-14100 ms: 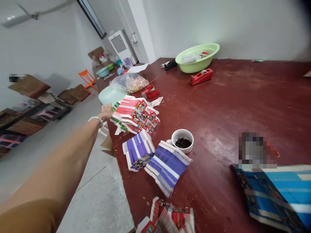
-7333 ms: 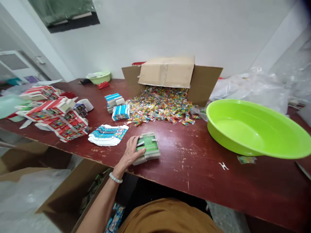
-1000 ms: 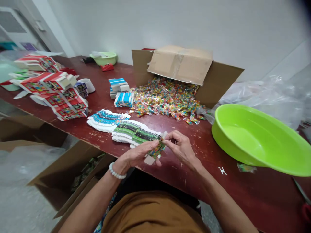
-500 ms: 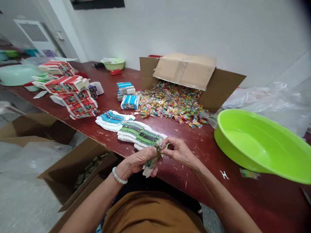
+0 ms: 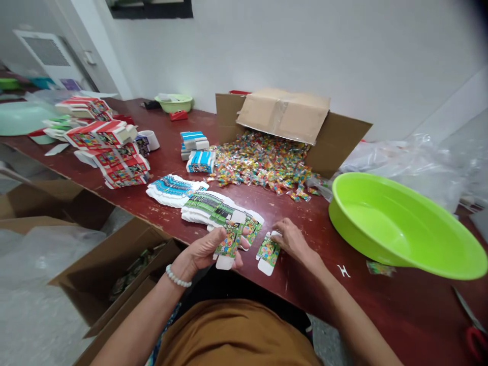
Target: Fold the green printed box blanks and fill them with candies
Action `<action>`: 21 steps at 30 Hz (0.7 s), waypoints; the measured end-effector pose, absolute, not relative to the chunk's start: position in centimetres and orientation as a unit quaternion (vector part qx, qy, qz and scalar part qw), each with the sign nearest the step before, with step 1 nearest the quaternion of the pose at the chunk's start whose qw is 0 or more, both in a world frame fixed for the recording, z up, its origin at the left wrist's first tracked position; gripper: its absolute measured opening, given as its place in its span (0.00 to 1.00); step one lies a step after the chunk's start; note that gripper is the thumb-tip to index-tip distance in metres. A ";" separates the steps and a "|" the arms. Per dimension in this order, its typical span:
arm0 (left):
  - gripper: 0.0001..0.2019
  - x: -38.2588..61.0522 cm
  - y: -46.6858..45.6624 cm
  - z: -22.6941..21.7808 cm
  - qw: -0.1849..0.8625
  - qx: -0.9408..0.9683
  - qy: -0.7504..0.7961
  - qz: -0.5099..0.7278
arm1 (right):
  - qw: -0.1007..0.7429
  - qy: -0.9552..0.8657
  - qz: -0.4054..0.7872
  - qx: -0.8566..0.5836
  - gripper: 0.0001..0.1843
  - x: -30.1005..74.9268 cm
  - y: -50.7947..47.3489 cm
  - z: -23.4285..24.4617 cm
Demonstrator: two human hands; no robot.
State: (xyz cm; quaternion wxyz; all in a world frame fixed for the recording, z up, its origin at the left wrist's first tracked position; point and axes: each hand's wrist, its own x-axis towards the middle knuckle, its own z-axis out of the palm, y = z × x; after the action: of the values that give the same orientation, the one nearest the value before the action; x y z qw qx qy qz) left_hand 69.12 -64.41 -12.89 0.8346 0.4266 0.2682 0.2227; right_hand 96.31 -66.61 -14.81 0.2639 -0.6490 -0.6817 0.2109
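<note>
My left hand is closed around a small green printed carton with its white end flaps sticking out, thumb on its front. To its right, my right hand pinches the upper end of a second green carton, which looks flat and has a white flap at the bottom. Just beyond my hands lies an overlapping row of flat green cartons. Flat blue cartons continue that row to the left.
Behind the cartons, wrapped candies spill from a cardboard box. A lime-green basin stands right, scissors near the right edge. Stacked red cartons and blue bundles stand left. An open cardboard box sits below the table edge.
My hands, together at one spot before, have separated. The right has moved right with one green carton, while the left keeps another, its printed face now turned up.
</note>
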 end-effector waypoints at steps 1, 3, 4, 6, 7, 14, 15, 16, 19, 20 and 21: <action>0.45 69.4 -64.4 -12.9 0.835 0.430 0.266 0.218 | 0.299 -0.687 0.191 -0.634 0.05 95.3 -66.9 -14.0; 0.43 70.0 -64.5 -12.9 0.835 0.438 0.263 0.206 | 0.370 -0.714 0.167 -0.571 0.06 92.9 -67.4 -12.2; 0.42 70.3 -64.5 -12.9 0.833 0.442 0.264 0.203 | 0.388 -0.732 0.170 -0.534 0.07 91.7 -67.6 -11.3; 0.39 70.7 -65.0 -12.5 0.824 0.448 0.277 0.206 | 0.392 -0.764 0.188 -0.477 0.07 89.6 -67.9 -9.9; 0.38 70.8 -65.5 -12.2 0.817 0.451 0.289 0.213 | 0.391 -0.770 0.199 -0.464 0.05 88.9 -68.1 -9.5; 0.38 69.5 -67.0 -12.0 0.770 0.450 0.378 0.247 | 0.312 -0.735 0.375 -0.471 0.09 88.3 -67.2 -10.9; 0.37 69.2 -67.0 -12.2 0.764 0.456 0.386 0.244 | 0.307 -0.734 0.400 -0.455 0.09 88.4 -66.8 -11.2; 0.36 68.9 -66.9 -12.5 0.757 0.467 0.394 0.232 | 0.312 -0.732 0.418 -0.438 0.10 88.4 -66.5 -11.4; 0.33 68.6 -66.8 -13.7 0.726 0.507 0.425 0.188 | 0.334 -0.721 0.442 -0.415 0.14 88.0 -66.2 -12.3; 0.33 68.6 -66.7 -14.3 0.721 0.514 0.429 0.179 | 0.332 -0.719 0.444 -0.420 0.16 87.8 -66.2 -12.8; 0.32 68.6 -66.5 -14.8 0.721 0.518 0.425 0.176 | 0.337 -0.713 0.437 -0.432 0.18 87.6 -66.4 -13.5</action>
State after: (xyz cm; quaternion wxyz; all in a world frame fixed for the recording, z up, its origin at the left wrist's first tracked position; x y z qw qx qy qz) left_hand 68.59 -66.55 -14.79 0.7214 0.5177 0.4250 0.1759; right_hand 87.56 -66.36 -13.52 0.3365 -0.4325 -0.7131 0.4373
